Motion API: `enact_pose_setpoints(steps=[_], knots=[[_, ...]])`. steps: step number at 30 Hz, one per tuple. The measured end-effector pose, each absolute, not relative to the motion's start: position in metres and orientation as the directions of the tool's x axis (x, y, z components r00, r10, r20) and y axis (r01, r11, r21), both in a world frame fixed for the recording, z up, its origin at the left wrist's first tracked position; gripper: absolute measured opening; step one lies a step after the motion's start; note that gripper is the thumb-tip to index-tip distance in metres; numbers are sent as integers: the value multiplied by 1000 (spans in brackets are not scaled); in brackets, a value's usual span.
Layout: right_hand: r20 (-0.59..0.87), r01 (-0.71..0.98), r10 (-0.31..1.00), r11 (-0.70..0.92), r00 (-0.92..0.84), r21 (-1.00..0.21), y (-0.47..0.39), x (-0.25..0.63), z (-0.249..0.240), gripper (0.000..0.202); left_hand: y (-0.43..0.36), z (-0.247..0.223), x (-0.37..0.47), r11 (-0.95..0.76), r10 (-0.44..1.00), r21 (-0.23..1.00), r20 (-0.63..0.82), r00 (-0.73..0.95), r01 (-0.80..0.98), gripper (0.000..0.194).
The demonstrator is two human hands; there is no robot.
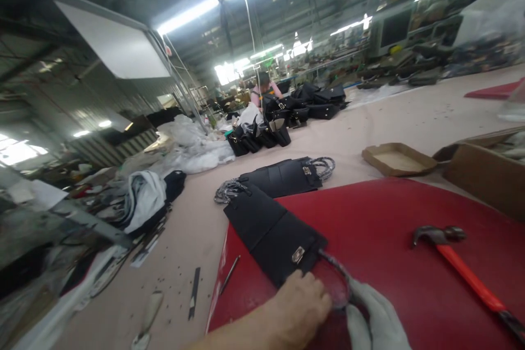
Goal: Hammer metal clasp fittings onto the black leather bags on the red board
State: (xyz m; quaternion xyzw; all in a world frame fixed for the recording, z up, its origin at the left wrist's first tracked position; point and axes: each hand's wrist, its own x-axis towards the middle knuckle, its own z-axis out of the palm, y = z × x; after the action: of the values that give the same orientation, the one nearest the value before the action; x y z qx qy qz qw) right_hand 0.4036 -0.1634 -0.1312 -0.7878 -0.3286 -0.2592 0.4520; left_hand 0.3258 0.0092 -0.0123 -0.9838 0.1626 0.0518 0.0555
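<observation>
A flat black handbag (266, 229) lies slanted across the red board (353, 213), its metal clasp (298, 254) toward me. My left hand (301, 303), bare, is closed at the bag's near edge, its curled fingers over that edge. In a pale glove, my right hand (375, 314) is closed round the grey patterned handle (336, 265) at the near end. Another coiled handle (230, 190) rests at the far end. Just behind lies a second black bag (273, 178) with similar handles.
A hammer (459, 262) with a red handle lies on the board at right. Beyond it stand a shallow cardboard tray (400, 158) and a cardboard box (488, 175). At left are a thin pen-like tool (229, 274) and a dark strip (194, 292). A person (264, 90) is behind piled bags.
</observation>
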Motion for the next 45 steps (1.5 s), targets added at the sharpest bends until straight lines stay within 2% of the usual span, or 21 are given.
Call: enact_pose_setpoints(steps=[3, 5, 9, 14, 17, 21, 24, 27, 34, 39, 45], knots=[[627, 639, 159, -341, 762, -690, -159, 403, -121, 37, 14, -30, 259, -893, -402, -157, -146, 904, -422, 14], [575, 603, 192, -352, 795, -716, -155, 403, -109, 38, 18, -36, 225, -852, -472, -183, -138, 871, -491, 17], [517, 624, 350, -414, 781, -662, -153, 400, -88, 40, 26, -32, 191, -800, -560, -166, -136, 817, -577, 13], [482, 680, 488, -417, 727, -603, -155, 394, -85, 39, 39, -19, 205, -794, -596, -104, -62, 800, -599, 14], [486, 733, 565, -378, 667, -566, -158, 389, -86, 38, 39, -23, 207, -830, -553, -80, -9, 833, -552, 17], [516, 818, 650, -322, 558, -477, -160, 376, -87, 38, 28, -48, 187, -918, -396, -8, 65, 916, -396, 15], [551, 865, 674, -315, 493, -390, -163, 360, -87, 42, 19, -69, 170, -929, -358, 52, 133, 924, -367, 20], [551, 864, 668, -338, 500, -374, -165, 343, -87, 43, 16, -77, 162, -908, -393, 62, 216, 894, -415, 20], [496, 824, 659, -427, 565, -371, -159, 332, -84, 47, 24, -67, 176, -856, -498, 30, 222, 839, -516, 20], [421, 855, 746, -416, 516, -310, -156, 332, -76, 50, 28, -67, 177, -827, -535, 10, 288, 794, -561, 22], [444, 873, 752, -429, 487, -231, -159, 331, -72, 42, 34, -60, 184, -763, -626, -56, 308, 716, -643, 18]])
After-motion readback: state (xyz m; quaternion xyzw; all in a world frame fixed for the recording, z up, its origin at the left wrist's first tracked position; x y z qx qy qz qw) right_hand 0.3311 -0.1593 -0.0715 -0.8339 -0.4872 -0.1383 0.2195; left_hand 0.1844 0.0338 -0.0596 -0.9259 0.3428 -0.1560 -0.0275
